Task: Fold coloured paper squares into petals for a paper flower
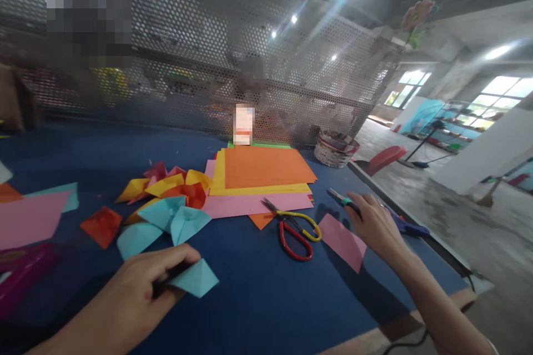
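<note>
My left hand [145, 283], at lower left, is closed on a light blue folded paper piece [200, 278] whose pointed end sticks out past the fingers. Over at the right, my right hand [375, 219] is wrapped round a glue gun [408, 226] with a metal nozzle, a green band and a blue body; the palm hides its middle. Just below that hand lies a small pink paper sheet [342, 243]. Scissors [297, 233] with one red and one yellow handle rest between my hands. Several light blue folded pieces [169, 216] are heaped beyond my left hand, beside an orange one [102, 226].
A stack of coloured paper sheets [266, 169] lies at the middle back. At the back right stands a woven basket [336, 148]. Pink sheets [33, 216] and a magenta plastic object [29, 274] are at the left. A perforated metal screen [187, 77] closes the table's back.
</note>
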`<action>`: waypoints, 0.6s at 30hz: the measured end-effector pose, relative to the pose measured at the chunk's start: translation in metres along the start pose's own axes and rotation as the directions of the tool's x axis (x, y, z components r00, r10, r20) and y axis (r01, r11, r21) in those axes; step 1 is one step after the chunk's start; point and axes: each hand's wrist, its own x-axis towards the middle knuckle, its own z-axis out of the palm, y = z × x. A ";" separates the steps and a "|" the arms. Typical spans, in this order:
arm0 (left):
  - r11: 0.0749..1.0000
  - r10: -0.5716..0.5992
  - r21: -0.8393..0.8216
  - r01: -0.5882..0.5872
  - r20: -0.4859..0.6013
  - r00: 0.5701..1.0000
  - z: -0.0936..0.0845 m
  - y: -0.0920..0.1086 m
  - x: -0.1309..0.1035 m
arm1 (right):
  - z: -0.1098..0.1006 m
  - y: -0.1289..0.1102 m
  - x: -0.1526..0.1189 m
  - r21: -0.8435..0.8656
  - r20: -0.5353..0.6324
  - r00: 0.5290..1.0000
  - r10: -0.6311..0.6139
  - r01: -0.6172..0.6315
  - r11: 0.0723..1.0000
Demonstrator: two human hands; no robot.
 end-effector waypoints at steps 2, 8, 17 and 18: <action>1.000 -0.013 -0.018 0.015 0.085 0.996 -0.004 0.004 0.002 | -0.010 -0.028 0.001 0.104 -0.009 0.992 -0.127 0.128 0.986; 0.989 -0.031 -0.144 0.047 0.110 0.993 -0.016 0.013 0.005 | -0.033 -0.127 0.007 0.502 -0.129 0.852 -0.508 0.498 0.707; 0.979 0.023 -0.205 -0.011 0.058 0.998 -0.018 0.007 0.006 | -0.030 -0.240 0.037 0.569 -0.081 0.702 -0.708 0.616 0.545; 0.976 0.015 -0.216 -0.004 0.049 0.999 -0.018 0.006 0.007 | -0.026 -0.248 0.040 0.573 -0.083 0.707 -0.702 0.610 0.547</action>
